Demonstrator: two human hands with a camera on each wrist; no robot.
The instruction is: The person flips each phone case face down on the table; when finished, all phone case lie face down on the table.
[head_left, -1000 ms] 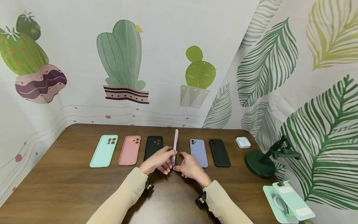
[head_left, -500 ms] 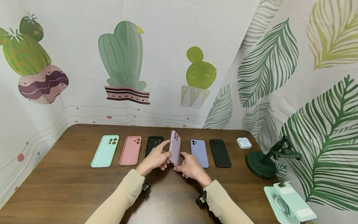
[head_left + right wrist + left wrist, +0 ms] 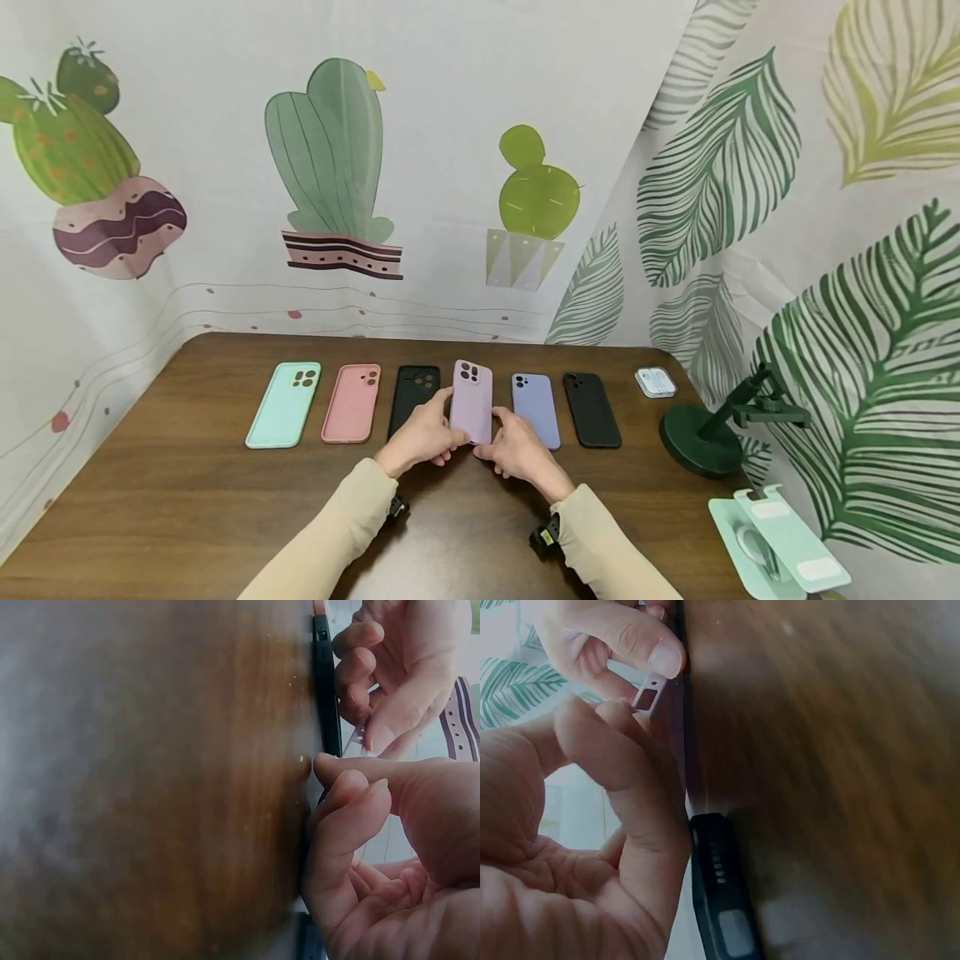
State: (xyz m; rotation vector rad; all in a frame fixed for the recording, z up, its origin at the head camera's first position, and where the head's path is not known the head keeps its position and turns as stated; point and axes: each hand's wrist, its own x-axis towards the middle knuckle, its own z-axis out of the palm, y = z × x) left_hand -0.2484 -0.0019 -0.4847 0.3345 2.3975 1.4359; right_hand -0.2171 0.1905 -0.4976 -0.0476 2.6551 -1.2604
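A lilac phone case point(image 3: 472, 402) lies back up, camera holes at the far end, in a gap in a row of cases on the brown table point(image 3: 187, 500). My left hand point(image 3: 442, 433) pinches its near left corner. My right hand point(image 3: 497, 439) pinches its near right corner. In the left wrist view the case's near edge with its port cutout point(image 3: 649, 696) shows between my left fingers point(image 3: 622, 757) and the right thumb point(image 3: 641, 645). In the right wrist view my right fingers point(image 3: 352, 802) curl at the table's surface, with the left hand point(image 3: 397, 667) just beyond.
The row also holds a mint case point(image 3: 282, 404), a pink case point(image 3: 351, 402), a black case point(image 3: 413, 393), a lavender case point(image 3: 536, 410) and another black case point(image 3: 592, 409). An earbud box point(image 3: 655, 382), a dark green stand point(image 3: 705, 433) and mint holders point(image 3: 776, 546) sit at the right.
The lilac case stood on its long edge a second ago. Both hands have turned it over to the right, so its back now faces up.
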